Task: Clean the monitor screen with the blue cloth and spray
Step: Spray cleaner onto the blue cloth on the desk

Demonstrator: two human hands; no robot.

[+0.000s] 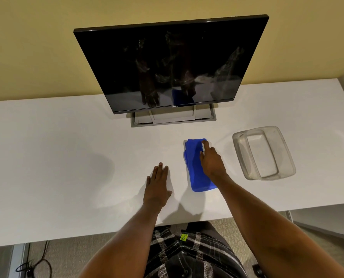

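A black monitor (167, 65) stands on the white desk (66, 157) against the wall, its dark screen marked with smears. In front of it lies a folded blue cloth (194, 163). My right hand (211, 159) rests on the cloth's right side, fingers curled onto the fabric and the index finger stretched toward its far end. My left hand (157, 185) lies flat on the desk just left of the cloth, fingers together, holding nothing. No spray bottle is in view.
A clear plastic tub (264, 152) sits on the desk right of the cloth. The monitor's grey stand base (173, 120) lies between screen and cloth. The desk's near edge runs just below my forearms, and cables lie on the floor at lower left.
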